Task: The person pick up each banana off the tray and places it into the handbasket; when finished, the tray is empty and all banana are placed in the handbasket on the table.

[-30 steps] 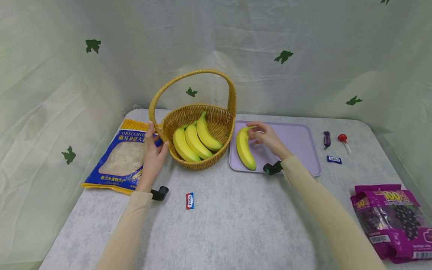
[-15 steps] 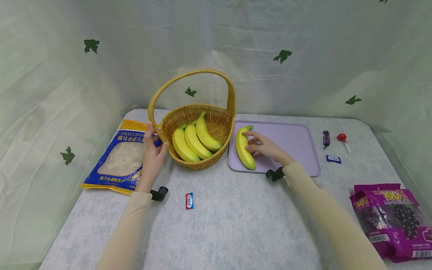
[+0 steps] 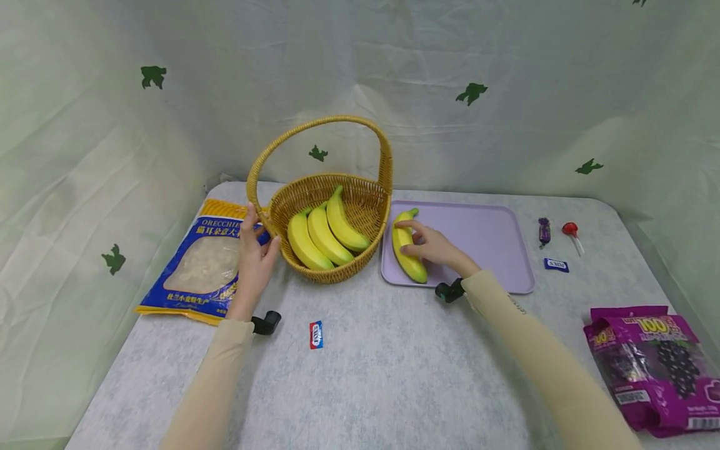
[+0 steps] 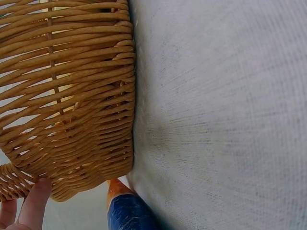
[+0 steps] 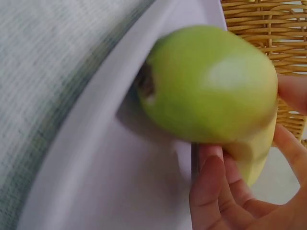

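Note:
A wicker basket [image 3: 365, 206] with a tall handle holds three yellow bananas [image 3: 323, 234]. My left hand [image 3: 254, 250] rests against the basket's left side where the handle joins the rim; a fingertip [image 4: 33, 203] touches the weave [image 4: 72, 96]. A fourth banana [image 3: 406, 255] lies on the lilac tray [image 3: 489, 244] just right of the basket. My right hand [image 3: 430, 245] has its fingers curled round this banana's middle. In the right wrist view the banana's end [image 5: 211, 86] fills the frame above the tray's rim [image 5: 96, 124], with my fingers [image 5: 211, 191] under it.
A blue and yellow pasta bag [image 3: 205, 262] lies left of the basket. A small red-blue sweet [image 3: 317, 334] lies near the front. Right of the tray are a purple sweet [image 3: 544, 231], a red lollipop [image 3: 572, 234] and a blue wrapper [image 3: 556, 265]. A purple snack bag [image 3: 658, 365] sits at the front right.
My right hand has slid left and nearer along the tray and closed round the banana. The left hand and basket have not moved.

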### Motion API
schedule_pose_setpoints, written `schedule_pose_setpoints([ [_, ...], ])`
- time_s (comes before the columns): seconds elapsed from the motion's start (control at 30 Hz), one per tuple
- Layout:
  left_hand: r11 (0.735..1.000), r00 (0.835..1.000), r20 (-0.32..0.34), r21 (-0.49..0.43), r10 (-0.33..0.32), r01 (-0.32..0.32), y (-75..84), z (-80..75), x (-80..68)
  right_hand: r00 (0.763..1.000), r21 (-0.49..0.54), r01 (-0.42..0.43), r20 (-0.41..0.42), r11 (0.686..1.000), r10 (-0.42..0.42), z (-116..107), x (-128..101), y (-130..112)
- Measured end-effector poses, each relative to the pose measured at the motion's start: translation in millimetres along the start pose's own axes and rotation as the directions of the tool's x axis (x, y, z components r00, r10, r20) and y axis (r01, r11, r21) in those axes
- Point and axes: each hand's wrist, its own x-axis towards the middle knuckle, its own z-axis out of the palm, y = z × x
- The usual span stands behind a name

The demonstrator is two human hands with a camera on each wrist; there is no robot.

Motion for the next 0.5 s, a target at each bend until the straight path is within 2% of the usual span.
schedule_pose_setpoints([
  [0.23,1.0,1.0,-0.003,0.004,-0.009,0.009,-0.3,1.1,0.6,0.999,0.104,-0.002,-0.04,0.995,0.006,-5,-5,-11],
  [0.5,1.0,1.0,-0.008,-0.01,0.003,-0.003,0.8,2.7,0.6,0.998,0.245,0.061,-0.038,0.968,-0.053,-14,-25,-52],
])
